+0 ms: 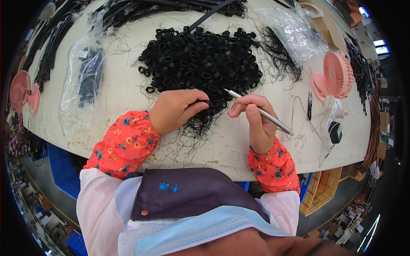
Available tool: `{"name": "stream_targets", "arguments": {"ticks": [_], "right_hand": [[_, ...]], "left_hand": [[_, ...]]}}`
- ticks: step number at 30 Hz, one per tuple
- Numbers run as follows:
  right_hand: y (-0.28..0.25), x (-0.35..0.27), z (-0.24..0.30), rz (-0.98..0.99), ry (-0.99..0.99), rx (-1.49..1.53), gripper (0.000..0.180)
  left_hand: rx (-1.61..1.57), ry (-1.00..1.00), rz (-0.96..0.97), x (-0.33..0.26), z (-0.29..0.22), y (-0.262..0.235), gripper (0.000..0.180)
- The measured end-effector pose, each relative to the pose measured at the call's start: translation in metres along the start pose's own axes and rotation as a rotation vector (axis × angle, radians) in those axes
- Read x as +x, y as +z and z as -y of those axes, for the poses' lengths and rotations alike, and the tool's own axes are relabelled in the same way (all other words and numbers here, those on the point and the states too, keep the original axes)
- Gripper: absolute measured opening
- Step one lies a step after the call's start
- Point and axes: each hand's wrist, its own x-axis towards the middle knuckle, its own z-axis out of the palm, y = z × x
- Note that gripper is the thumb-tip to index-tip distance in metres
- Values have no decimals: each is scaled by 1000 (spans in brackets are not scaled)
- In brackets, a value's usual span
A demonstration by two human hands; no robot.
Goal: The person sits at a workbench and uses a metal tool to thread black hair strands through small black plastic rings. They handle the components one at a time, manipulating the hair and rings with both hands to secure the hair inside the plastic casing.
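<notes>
A large heap of small black loops (pixel 200 59), ring-shaped like belt keepers, lies on the table in front of me. At its near edge my left hand (pixel 179 109) is closed in a pinch, thumb against fingers, on what looks like one black loop (pixel 206 104); the fingers mostly hide it. My right hand (pixel 258 117) grips a slim silver pen-shaped metal tool (pixel 275 120), its thin tip pointing up and left toward the heap. Loose black threads (pixel 194 130) lie tangled beneath and beside my left hand.
Black straps (pixel 171 9) lie along the far edge. Clear plastic bags sit at left (pixel 81 81) and far right (pixel 294 32). Pink fans stand at right (pixel 337 74) and far left (pixel 23 91). Near the right fan are small snips (pixel 309 106) and a white power strip (pixel 331 113).
</notes>
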Motion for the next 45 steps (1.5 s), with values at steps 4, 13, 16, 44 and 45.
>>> {"name": "stream_targets", "arguments": {"ticks": [4,13,16,44,45], "right_hand": [[8,0,0,38,-77,-259,25],[23,-1,-8,75,-220,-380,35],[24,0,-5,47,-201,-372,35],[17,4,-3,4,-252,-440,33],[17,2,-3,-5,-218,-427,32]], "left_hand": [[-462,-282,56,2,-16,-11,15],[-622,-281,171,-2,-17,0,18],[-657,-322,130,-2,-22,2,18],[-588,-278,34,-4,-18,6,19],[-549,-264,42,-3,-18,4,17]]}}
